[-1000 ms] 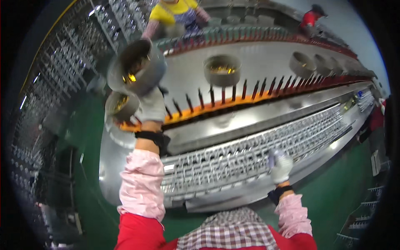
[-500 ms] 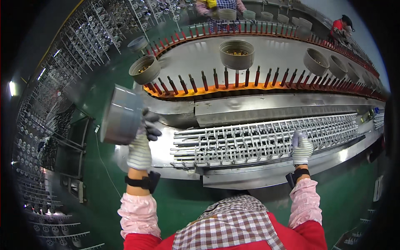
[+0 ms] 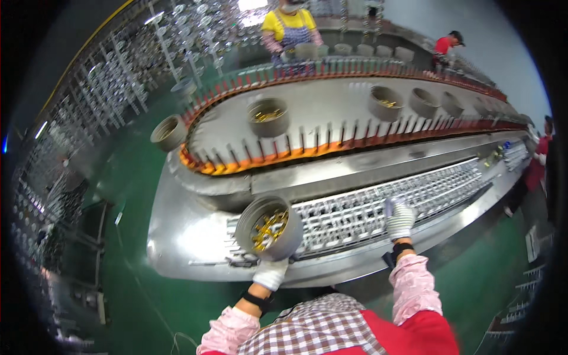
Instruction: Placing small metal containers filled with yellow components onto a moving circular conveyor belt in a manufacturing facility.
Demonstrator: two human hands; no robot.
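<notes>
A round grey tub (image 3: pixel 292 239) with gold-coloured small metal parts (image 3: pixel 269 229) inside is in my left hand (image 3: pixel 271 274). Its mouth tilts up toward me, over the left end of a long stack of silver metal racks (image 3: pixel 337 220). The tub hides most of that hand's fingers. My right hand (image 3: pixel 401 221), in a striped glove with grey-blue fingertips, is at the middle of the racks, its fingers curled. Motion blur and the hand itself hide whatever it grips.
A steel table (image 3: pixel 177 236) holds the racks. Beyond is a looped conveyor (image 3: pixel 319 100) with upright red pegs and several tubs, one a tub of gold parts (image 3: pixel 268 117). A person in yellow (image 3: pixel 290 29) stands across it; a person in red (image 3: pixel 447 47) is farther right. Hanging parts fill the left.
My left hand has brought the tub from the far left rightward and nearer me, turning its mouth into view. My right hand stays at the racks. The whole view has shifted.
</notes>
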